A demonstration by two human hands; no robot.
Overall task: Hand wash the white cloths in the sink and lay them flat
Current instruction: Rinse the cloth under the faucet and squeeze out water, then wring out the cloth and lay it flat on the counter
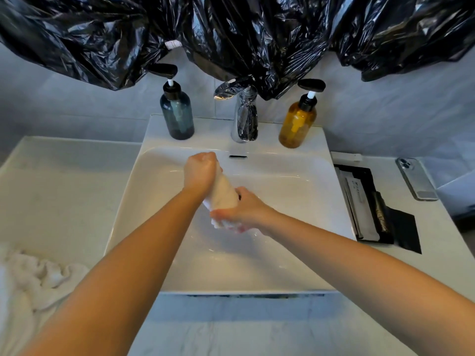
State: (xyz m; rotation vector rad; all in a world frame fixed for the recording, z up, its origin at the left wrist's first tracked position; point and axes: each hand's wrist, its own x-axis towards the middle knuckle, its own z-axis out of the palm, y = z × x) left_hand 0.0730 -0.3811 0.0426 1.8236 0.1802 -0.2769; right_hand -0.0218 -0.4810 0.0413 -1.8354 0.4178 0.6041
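Over the middle of the white sink I hold a white cloth rolled into a thick twist. My left hand grips its far end, fingers curled round it. Its near end is gripped by my right hand, and a bit of wet cloth sticks out below the fingers. Both hands are above the basin, clear of its floor. More white cloths lie crumpled on the counter at the lower left.
A chrome tap stands behind the basin, between a blue pump bottle and an amber pump bottle. Black plastic bags hang above. A phone and a black tray lie on the right counter.
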